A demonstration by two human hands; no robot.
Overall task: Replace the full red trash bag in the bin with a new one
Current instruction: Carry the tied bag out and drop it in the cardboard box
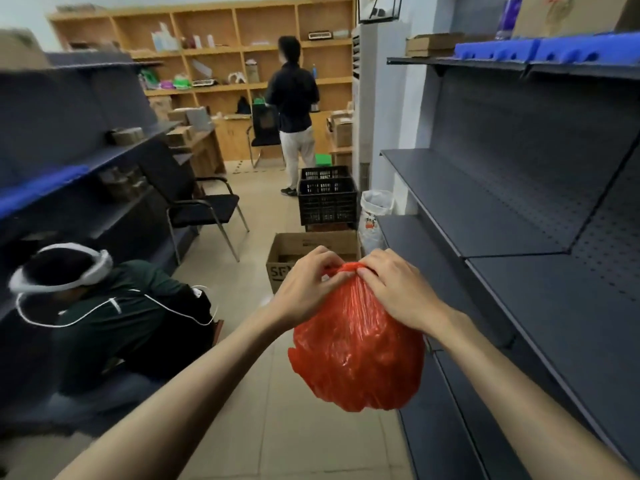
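Head camera view, looking forward and down an aisle between dark metal shelving. At centre frame, two bare forearms reach in from the bottom edge and meet at the gathered neck of a full red trash bag (356,344), which hangs in the air above the beige tiled floor (263,393), bulging and crinkled below the hands. The left hand (308,285) has its fingers curled in, pinching the bunched plastic at the top of the bag from the left side. The right hand (398,289) does the same from the right side, fingertips pressed into the twisted neck, so both hands grip the bag's top close together. No bin is visible. Just behind the bag, toward centre frame, sits an open cardboard box (311,251) on the floor, with black plastic crates (327,199) stacked beyond it. At lower left a person in a dark green top (114,317) crouches, wearing a white headband. At upper centre another person (294,109) stands with their back turned before wooden shelves (207,50). Grey shelving (519,209) fills the right side.
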